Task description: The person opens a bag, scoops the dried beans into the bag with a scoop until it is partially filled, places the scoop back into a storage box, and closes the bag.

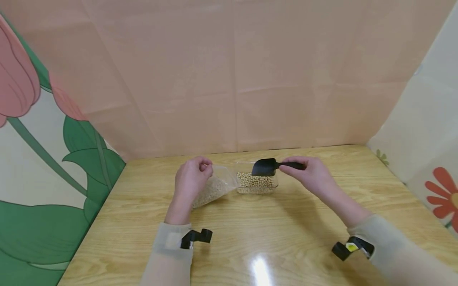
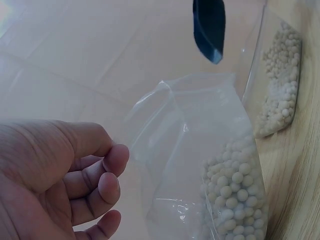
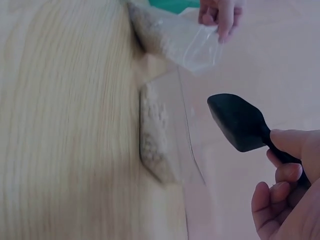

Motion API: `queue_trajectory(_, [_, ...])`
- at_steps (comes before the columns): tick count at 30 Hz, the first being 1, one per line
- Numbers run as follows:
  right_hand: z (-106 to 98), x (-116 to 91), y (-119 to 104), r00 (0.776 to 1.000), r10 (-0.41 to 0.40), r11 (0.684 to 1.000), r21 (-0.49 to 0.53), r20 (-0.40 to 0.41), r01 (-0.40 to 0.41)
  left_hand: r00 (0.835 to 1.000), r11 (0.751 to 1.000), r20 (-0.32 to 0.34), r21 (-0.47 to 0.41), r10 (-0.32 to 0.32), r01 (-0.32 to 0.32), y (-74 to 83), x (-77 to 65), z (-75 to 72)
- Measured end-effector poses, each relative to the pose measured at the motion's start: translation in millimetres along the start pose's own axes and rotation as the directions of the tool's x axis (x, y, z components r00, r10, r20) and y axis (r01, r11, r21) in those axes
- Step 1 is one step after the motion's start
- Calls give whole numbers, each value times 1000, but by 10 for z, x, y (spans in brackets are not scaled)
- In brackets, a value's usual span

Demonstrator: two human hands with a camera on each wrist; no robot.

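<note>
A clear plastic bag (image 1: 221, 182) of round, pale beads or beans (image 2: 240, 185) leans on the table, its top raised. My left hand (image 1: 189, 178) pinches the bag's upper edge between thumb and index finger, the other fingers loosely curled. A black scoop (image 1: 264, 167) is held up by its handle in my right hand (image 1: 315, 172). Below the scoop stands a clear rectangular container (image 1: 276, 182), partly filled with similar beige beads or beans (image 1: 252, 180). In the right wrist view the scoop (image 3: 237, 122) appears to hold nothing, though part of its bowl is hidden.
All of this is on a wood-grain table (image 1: 243, 230), backed by a plain pinkish sheet (image 1: 229, 79). A flower-patterned wall (image 1: 43, 159) borders the left side, and another pale wall (image 1: 422, 139) the right. Both sleeves carry black wrist mounts (image 1: 196, 236).
</note>
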State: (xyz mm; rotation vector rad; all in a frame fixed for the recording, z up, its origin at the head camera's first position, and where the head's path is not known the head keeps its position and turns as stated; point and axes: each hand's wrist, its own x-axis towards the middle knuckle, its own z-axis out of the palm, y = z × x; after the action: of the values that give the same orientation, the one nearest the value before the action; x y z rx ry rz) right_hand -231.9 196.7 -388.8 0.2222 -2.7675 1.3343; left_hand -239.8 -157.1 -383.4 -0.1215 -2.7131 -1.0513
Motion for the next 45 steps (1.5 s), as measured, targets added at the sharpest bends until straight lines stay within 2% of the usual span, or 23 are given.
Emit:
queue_trajectory(5, [-136, 83, 20, 998, -47, 995, -92, 36, 50, 1000, 1000, -2, 0, -3, 3, 4, 0, -4])
queue_trajectory(12, [-224, 185, -25, 987, -122, 965, -220, 104, 142, 1000, 1000, 0, -4, -18, 18, 3, 1, -1])
queue_trajectory(21, [-173, 271, -99, 966, -142, 937, -286, 216, 202, 1000, 1000, 2, -13, -22, 22, 0, 4, -1])
queue_trajectory(31, [-80, 359, -128, 957, -130, 907, -360, 258, 220, 1000, 1000, 3, -11, -27, 27, 9, 1, -16])
queue_trajectory(34, [-54, 371, -101, 959, -114, 910, -359, 259, 205, 1000, 1000, 5, -13, -27, 27, 11, 3, -17])
queue_trajectory(45, [78, 376, 170, 966, 2, 978, -204, 257, 52, 1000, 1000, 3, -9, -18, 18, 7, 9, -24])
